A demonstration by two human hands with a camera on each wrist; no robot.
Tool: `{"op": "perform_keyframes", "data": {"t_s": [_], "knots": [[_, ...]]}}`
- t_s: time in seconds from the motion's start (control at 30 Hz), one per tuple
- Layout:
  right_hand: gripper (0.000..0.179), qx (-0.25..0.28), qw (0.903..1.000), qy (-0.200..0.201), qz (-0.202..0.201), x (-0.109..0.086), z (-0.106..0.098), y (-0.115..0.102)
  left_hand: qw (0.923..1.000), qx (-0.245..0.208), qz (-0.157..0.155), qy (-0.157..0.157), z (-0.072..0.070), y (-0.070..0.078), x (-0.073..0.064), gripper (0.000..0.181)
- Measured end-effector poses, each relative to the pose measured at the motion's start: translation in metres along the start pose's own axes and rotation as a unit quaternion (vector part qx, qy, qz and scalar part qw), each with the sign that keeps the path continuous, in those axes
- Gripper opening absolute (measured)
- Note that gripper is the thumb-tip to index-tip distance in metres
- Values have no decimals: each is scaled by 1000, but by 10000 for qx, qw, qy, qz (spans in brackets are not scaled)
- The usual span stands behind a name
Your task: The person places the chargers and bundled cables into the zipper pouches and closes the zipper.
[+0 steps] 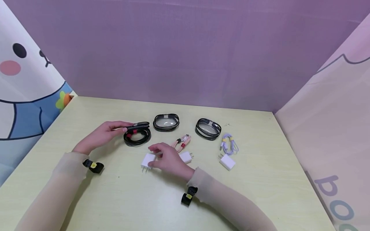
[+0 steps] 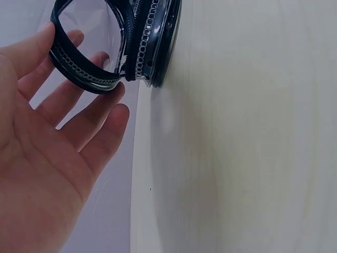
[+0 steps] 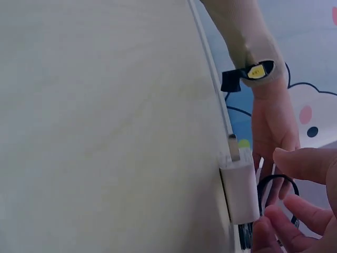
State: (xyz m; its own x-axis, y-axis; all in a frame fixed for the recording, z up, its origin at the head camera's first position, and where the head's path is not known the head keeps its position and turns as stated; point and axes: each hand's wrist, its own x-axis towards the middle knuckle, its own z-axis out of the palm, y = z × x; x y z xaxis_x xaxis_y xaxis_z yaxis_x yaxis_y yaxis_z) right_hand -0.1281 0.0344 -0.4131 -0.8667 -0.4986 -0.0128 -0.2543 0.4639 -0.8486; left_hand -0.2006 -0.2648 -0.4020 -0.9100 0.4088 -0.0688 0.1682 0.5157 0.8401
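My left hand (image 1: 105,136) pinches the raised lid of a round clear zip case (image 1: 137,138) with black trim. In the left wrist view, the thumb rests at the lid's rim (image 2: 87,84), and fingers show behind the clear window. Dark coils with red bits are in the case in the head view. My right hand (image 1: 169,160) is around a white charger plug (image 1: 148,159), fingers loosely bent. In the right wrist view, fingertips are right at the side of the charger plug (image 3: 240,192), with the thumb apart from it. The charger's metal prongs point toward me.
Two more round clear cases (image 1: 166,122) (image 1: 208,129) lie at the back. A pink cable (image 1: 182,142) and a second white charger (image 1: 186,157) sit beyond my right hand, partly covered. Farther right lie a purple cable (image 1: 229,145) and another charger (image 1: 227,162). A purple wall (image 1: 179,57) borders the table.
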Motion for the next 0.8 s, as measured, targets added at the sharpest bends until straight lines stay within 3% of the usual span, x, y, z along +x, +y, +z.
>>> {"op": "perform_keyframes", "data": {"t_s": [0.13, 0.43, 0.8], "knots": [[57, -337, 9994, -68, 87, -5, 4, 0, 10000, -28, -62, -19, 0, 0, -1, 39], [57, -389, 9986, -41, 346, -5, 7, 2, 9999, 71, -119, -28, 0, 1, -1, 38], [60, -643, 9975, -33, 285, -4, 8, 2, 9999, 62, -140, -14, 1, 2, -2, 38]]}}
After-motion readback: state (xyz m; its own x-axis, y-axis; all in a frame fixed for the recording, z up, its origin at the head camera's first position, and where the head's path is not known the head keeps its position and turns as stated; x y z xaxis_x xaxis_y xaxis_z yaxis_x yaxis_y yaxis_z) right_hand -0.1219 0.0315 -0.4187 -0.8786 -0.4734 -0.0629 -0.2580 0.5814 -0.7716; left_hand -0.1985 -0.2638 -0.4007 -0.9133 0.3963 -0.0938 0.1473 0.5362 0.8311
